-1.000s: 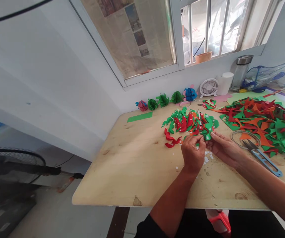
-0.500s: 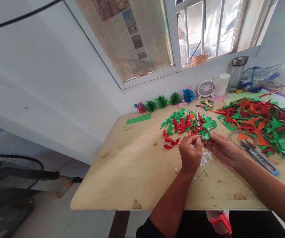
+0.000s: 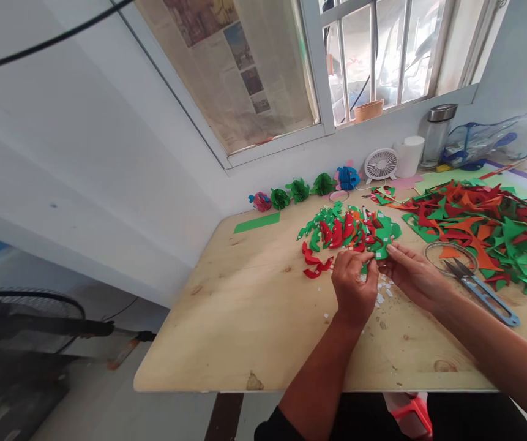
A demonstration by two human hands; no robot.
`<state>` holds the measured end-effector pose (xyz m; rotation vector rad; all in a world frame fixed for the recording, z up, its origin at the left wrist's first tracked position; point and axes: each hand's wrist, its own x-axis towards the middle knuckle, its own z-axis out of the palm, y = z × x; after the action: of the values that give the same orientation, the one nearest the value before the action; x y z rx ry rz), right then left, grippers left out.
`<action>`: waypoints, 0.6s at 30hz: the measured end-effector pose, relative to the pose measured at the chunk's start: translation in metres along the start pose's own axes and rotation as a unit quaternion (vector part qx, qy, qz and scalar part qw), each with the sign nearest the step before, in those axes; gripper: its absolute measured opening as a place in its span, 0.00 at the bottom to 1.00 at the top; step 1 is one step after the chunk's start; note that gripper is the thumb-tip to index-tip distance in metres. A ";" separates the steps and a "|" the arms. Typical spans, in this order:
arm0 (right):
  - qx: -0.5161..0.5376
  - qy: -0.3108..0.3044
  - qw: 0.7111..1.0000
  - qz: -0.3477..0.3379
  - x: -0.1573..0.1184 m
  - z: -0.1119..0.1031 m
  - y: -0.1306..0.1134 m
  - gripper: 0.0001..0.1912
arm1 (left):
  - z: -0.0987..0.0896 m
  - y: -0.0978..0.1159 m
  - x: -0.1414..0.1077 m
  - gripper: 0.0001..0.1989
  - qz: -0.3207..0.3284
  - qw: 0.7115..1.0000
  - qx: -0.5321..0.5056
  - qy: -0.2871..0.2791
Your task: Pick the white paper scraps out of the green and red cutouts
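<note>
A green paper cut-out [image 3: 381, 245] with small white squares on it is held up between my hands. My right hand [image 3: 414, 275] pinches its lower right edge between thumb and fingers. My left hand [image 3: 354, 283] is closed, its thumb and index finger together at the piece's lower left; whatever tiny thing may be between them is too small to see. Just behind lies a pile of red and green paper shapes [image 3: 336, 233], several with white squares. Small white paper bits [image 3: 382, 293] are scattered under my hands.
Blue thread snips [image 3: 486, 294] and a tape roll [image 3: 451, 257] lie to the right, beside a heap of paper scraps [image 3: 488, 226]. Along the wall stand folded paper figures [image 3: 299, 190], a small fan [image 3: 381, 165] and a glass bottle [image 3: 433, 141]. A green strip [image 3: 257, 222] lies at back left.
My left thumb and fingers have shifted slightly right, against the lower edge of the green cut-out. My right hand keeps its hold. The camera view has moved a little.
</note>
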<state>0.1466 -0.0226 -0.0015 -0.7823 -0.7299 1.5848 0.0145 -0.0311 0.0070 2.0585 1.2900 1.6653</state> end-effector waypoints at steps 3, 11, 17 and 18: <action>0.002 -0.013 1.000 -0.003 -0.001 0.000 0.000 0.06 | 0.001 -0.001 0.000 0.05 -0.029 0.999 -0.024 -0.008; -0.037 -0.021 0.999 -0.029 -0.002 0.001 0.001 0.07 | 0.003 -0.001 -0.002 0.02 -0.095 0.993 -0.067 -0.008; -0.051 -0.023 0.998 -0.033 -0.002 0.001 0.001 0.07 | 0.003 -0.002 -0.002 0.02 -0.118 0.991 -0.064 -0.007; -0.052 -0.022 0.998 -0.033 -0.002 0.001 0.001 0.07 | 0.003 -0.002 -0.002 0.02 -0.119 0.991 -0.064 -0.007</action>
<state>0.1454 -0.0248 -0.0013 -0.7940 -0.8676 1.5173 0.0162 -0.0305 0.0032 1.7644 1.3287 1.5793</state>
